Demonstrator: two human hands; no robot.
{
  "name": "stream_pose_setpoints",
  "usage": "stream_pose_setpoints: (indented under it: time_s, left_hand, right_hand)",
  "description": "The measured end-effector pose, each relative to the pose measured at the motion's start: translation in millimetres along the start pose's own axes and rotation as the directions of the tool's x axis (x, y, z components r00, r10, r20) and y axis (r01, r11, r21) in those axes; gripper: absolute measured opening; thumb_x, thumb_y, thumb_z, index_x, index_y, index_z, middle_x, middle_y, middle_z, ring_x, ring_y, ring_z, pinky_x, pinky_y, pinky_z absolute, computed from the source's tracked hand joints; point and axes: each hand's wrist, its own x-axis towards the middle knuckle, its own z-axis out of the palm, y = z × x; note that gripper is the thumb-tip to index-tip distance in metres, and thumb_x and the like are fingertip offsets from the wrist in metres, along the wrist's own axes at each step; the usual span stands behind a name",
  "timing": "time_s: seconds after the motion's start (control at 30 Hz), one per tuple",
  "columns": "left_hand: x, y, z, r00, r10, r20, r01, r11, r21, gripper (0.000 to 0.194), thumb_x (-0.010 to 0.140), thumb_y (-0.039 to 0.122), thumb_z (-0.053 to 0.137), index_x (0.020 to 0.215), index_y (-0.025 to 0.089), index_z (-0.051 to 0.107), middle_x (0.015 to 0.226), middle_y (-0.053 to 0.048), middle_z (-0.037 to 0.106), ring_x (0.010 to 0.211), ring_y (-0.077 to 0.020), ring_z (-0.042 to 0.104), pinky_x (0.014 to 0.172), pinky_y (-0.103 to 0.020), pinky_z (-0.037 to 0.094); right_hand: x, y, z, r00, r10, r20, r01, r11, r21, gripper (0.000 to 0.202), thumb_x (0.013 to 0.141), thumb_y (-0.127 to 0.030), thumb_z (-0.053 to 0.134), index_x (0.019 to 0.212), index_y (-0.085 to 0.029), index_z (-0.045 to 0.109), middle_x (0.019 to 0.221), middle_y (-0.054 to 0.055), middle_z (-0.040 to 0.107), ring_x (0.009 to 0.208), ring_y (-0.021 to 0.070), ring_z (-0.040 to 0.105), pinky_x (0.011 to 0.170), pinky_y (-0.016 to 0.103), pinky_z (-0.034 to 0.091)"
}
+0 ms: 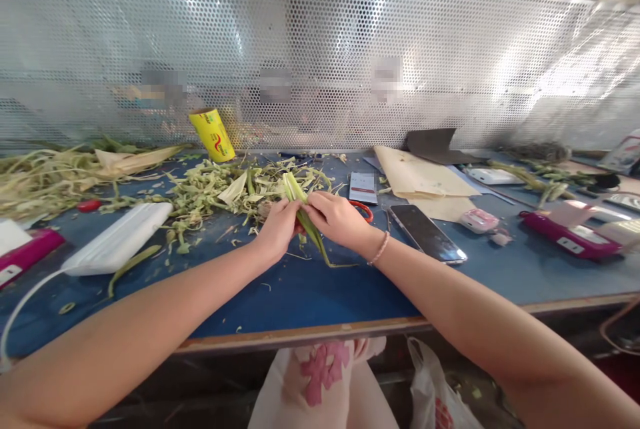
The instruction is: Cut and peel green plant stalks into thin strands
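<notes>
A green plant stalk (293,186), pale at its upper end, is held between both my hands over the middle of the table. My left hand (278,227) pinches it from the left, fingers closed. Pressed close beside it, my right hand (336,217) grips the same stalk with curled fingers. A narrow green tail of the stalk hangs below and trails toward the right on the blue surface. Behind my hands spreads a heap of green plant scraps (203,195). Close to my right hand lie a red ring-shaped object (363,211) and a small device with a lit screen (363,187).
A yellow tube (213,135) leans behind the scraps. Long dry leaves (55,172) and a white power bank (119,239) with a cable lie left. A dark phone (427,234), beige paper (425,175) and a magenta device (570,234) are right. A perforated metal screen (320,35) stands behind.
</notes>
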Motion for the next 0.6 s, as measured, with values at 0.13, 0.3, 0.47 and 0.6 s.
stream_pose_setpoints:
  time_s: [0.13,0.3,0.47,0.6]
  left_hand:
    - [8,-3,-6.3,0.999,0.041,-0.008,-0.041,0.999,0.032,0.014,0.069,0.021,0.049,0.057,0.018,0.042,0.044,0.006,0.038,0.039,-0.0068,0.037,0.040,-0.021,0.031]
    - [24,-11,-22.3,0.976,0.218,-0.021,-0.209,0.955,0.212,0.022,0.074,0.034,0.052,0.060,0.019,0.044,0.048,0.004,0.044,0.043,-0.0097,0.044,0.044,-0.023,0.035]
    - [23,-13,-23.4,0.980,0.188,0.061,-0.198,0.946,0.257,0.021,0.071,0.037,0.059,0.069,0.018,0.049,0.056,0.002,0.050,0.052,-0.0124,0.051,0.050,-0.025,0.040]
    - [18,-9,-16.8,0.987,0.137,0.082,-0.151,0.966,0.208,0.020,0.065,0.030,0.063,0.074,0.017,0.052,0.064,0.001,0.055,0.063,-0.0155,0.057,0.058,-0.029,0.047]
  right_hand:
    - [0,0,1,0.999,0.049,0.006,-0.050,0.998,0.028,0.018,0.085,-0.027,0.040,0.069,-0.020,0.040,0.067,0.001,0.046,0.061,0.0117,0.041,0.059,0.025,0.033]
    - [1,8,5,0.962,0.247,0.118,-0.267,0.940,0.214,0.017,0.077,-0.029,0.049,0.065,-0.019,0.041,0.057,-0.005,0.044,0.052,0.0084,0.038,0.053,0.022,0.030]
    - [3,8,5,0.940,0.319,0.119,-0.339,0.914,0.223,0.015,0.071,-0.019,0.046,0.059,-0.019,0.039,0.052,-0.006,0.040,0.049,0.0074,0.036,0.052,0.022,0.028]
    - [5,4,2,0.925,0.363,0.111,-0.379,0.899,0.220,0.017,0.071,-0.017,0.042,0.055,-0.019,0.038,0.050,-0.005,0.039,0.049,0.0080,0.037,0.051,0.022,0.027]
